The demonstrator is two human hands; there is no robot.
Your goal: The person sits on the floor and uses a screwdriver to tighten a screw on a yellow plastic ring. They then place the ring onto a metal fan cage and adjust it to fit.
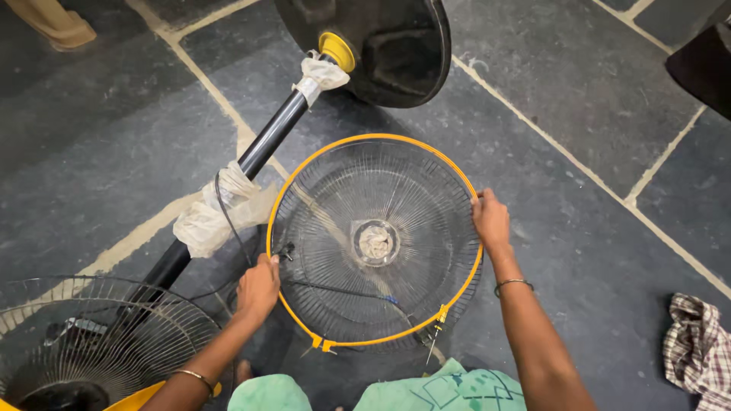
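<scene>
Yellow-rimmed wire fan guard [375, 242] lies flat over the dark stone floor [579, 84] right in front of your knees, and you steady it from both sides. Your left hand [257, 289] pinches the rim at its near left, fingers curled onto the yellow band; your right hand [491, 221] clasps the rim at the right edge, likely to keep the guard level. Left of it runs a black stand pole [266, 141] wrapped in plastic, toward its round base [396, 46] farther off. Another wire guard [99, 342] sits near left; a checked cloth [697, 346] lies near right.
</scene>
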